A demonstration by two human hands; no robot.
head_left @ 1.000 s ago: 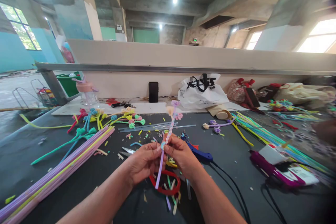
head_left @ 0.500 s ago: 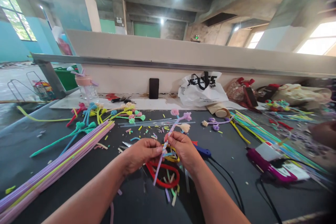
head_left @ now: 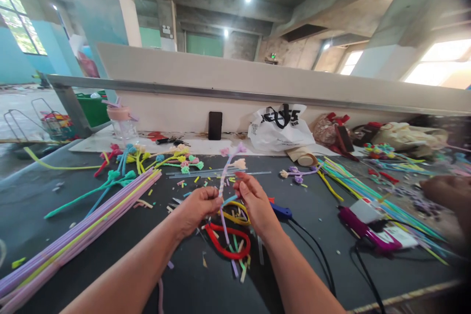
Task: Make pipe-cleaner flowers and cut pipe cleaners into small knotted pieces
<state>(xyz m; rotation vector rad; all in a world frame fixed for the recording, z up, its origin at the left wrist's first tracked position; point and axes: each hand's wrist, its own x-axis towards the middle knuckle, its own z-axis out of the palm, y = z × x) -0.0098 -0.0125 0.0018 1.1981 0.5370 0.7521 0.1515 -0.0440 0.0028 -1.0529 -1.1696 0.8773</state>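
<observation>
My left hand (head_left: 200,206) pinches a twisted white-and-lilac pipe cleaner stem (head_left: 222,176) between thumb and fingers. The stem stands nearly upright, with pink and purple fuzzy flower heads (head_left: 241,147) at its top and a lilac tail pointing down. A light blue pipe cleaner (head_left: 230,199) runs from the stem to my right hand (head_left: 253,201), whose curled fingers appear to grip its end. Beneath my hands lie a red pipe cleaner loop (head_left: 228,254) and a yellow loop (head_left: 241,213). Scissor tips (head_left: 176,200) show beside my left hand.
Bundled pipe cleaners (head_left: 81,230) lie at left, with more (head_left: 353,186) at right. Finished coloured flowers (head_left: 125,157) sit behind. A blue corded tool (head_left: 281,212) and a purple device (head_left: 362,228) rest at right. Another person's hand (head_left: 441,191) is at far right.
My right hand has let go of the twisted stem and moved slightly away, the blue pipe cleaner now stretching towards it. The flower stem has shifted left and stands more upright.
</observation>
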